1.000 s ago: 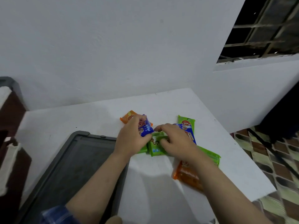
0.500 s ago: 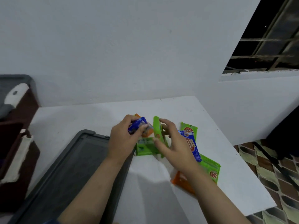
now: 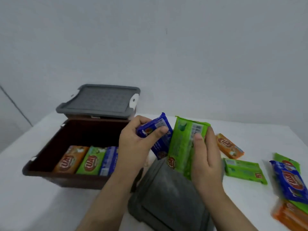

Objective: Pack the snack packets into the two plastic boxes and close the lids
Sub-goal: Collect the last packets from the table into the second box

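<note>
My left hand grips a blue snack packet just right of the open brown box. My right hand holds a green packet upright beside it, above a loose grey lid on the table. Inside the brown box lie an orange packet, a green one and a blue one. Behind it stands a second box under a grey lid. Loose packets lie to the right: orange, green, blue, more orange.
The white table reaches a plain white wall at the back. Its right part holds the scattered packets, some running off the frame's right edge. The grey lid lies between my forearms near the front.
Both hands lifted a packet each off the table and carried them left; the view swung left, bringing the open brown box and the lidded box behind it into sight.
</note>
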### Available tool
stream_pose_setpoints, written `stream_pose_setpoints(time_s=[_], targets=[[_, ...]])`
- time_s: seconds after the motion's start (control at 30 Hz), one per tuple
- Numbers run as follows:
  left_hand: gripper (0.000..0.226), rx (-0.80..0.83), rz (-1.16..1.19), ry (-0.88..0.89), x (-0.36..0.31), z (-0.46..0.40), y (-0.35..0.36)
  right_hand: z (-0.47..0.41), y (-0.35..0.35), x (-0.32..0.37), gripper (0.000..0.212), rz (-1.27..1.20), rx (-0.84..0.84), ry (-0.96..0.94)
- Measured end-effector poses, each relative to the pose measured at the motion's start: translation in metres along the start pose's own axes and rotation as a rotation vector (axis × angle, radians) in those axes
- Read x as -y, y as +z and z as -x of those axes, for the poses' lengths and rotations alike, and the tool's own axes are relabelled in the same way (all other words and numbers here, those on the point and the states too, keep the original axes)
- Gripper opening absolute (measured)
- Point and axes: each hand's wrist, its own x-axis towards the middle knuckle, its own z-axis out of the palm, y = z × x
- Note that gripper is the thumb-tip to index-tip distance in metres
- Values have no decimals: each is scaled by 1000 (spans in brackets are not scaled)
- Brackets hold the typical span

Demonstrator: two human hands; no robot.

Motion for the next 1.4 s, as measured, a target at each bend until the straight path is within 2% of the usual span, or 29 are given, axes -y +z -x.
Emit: stream_pose_setpoints(time_s=[0.1, 0.23, 0.3, 0.47, 0.57, 0.63, 0.73, 0.8, 0.87, 0.9, 0.97, 1.1, 1.13, 1.2, 1.27, 1.37, 1.4], targets=[[31, -87, 91, -84, -4, -8, -50, 7, 56, 10, 19, -171, 51, 126], [42, -176, 14, -232, 10, -24, -103, 9, 112, 8, 21, -147, 85, 164], [44, -168, -60, -323, 21, -33, -127, 9, 133, 2, 21, -89, 86, 201], [34, -36, -141, -409, 39, -70, -160, -12, 157, -20, 16, 300, 50, 288], [30, 117, -187, -465, 45, -84, -156, -17, 157, -32, 10, 533, 98, 319], [31, 128, -172, -481, 54, -84, -152, -15, 160, -37, 10, 734, 138, 284], [38, 88, -156, -467, 59, -80, -153, -10, 169, -39, 34, 1078, 284, 276], [38, 82, -154, -448, 60, -77, -157, -12, 173, -36, 33, 1160, 488, 411], [38, 87, -154, -451, 61, -75, -162, -18, 175, -34, 27, 1171, 713, 559], [39, 96, -149, -466, 61, -75, -164, -21, 175, -33, 27, 1152, 751, 590], [41, 149, -126, -512, 62, -74, -164, -24, 173, -28, 29, 976, 675, 590], [40, 245, -44, -585, 63, -74, -156, -18, 168, -21, 25, 399, 461, 538], [51, 260, -30, -589, 64, -74, -155, -16, 167, -22, 22, 373, 444, 517], [70, 325, -57, -602, 64, -74, -152, -16, 160, -24, 24, 483, 412, 414], [66, 475, -268, -542, 66, -70, -149, -18, 153, -24, 24, 609, 359, 306], [68, 839, -1028, -395, 81, -63, -152, -17, 143, -24, 43, 752, 325, 243], [70, 929, -1172, -403, 84, -61, -153, -15, 141, -25, 55, 816, 333, 233]])
